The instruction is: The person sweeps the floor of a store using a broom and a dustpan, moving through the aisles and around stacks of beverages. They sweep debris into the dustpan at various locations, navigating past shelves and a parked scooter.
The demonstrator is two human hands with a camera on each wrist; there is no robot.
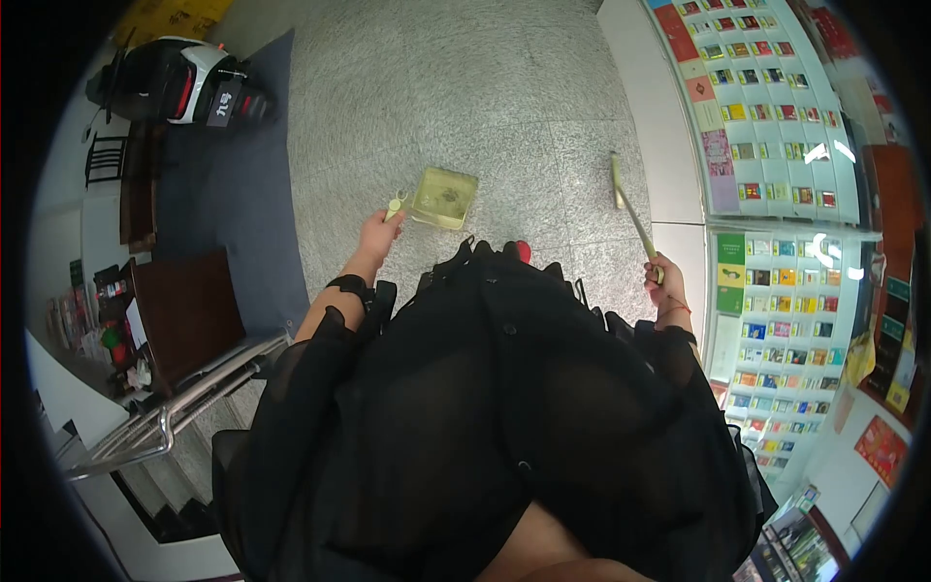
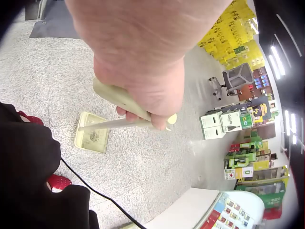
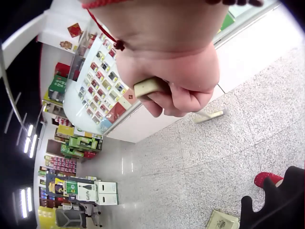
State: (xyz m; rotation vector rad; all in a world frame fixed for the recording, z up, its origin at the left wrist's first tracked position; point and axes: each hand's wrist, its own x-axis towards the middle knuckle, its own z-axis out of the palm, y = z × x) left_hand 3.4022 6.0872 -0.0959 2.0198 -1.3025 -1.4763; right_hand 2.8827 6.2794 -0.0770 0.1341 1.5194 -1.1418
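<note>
My left hand grips the pale yellow-green handle of a long-handled dustpan. Its pan rests on the speckled floor ahead of me, with dark specks inside. In the left wrist view the fingers of the left hand wrap round the handle, and the shaft runs down to the pan. To the right, my right hand holds a broom by its handle, its narrow head on the floor near the counter base. The right wrist view shows the right hand curled round the handle end, above the broom head.
A glass display counter with rows of small packs lines my right. On the left are a dark mat, a parked scooter, a brown cabinet and a metal railing beside steps. White boxes stand farther off.
</note>
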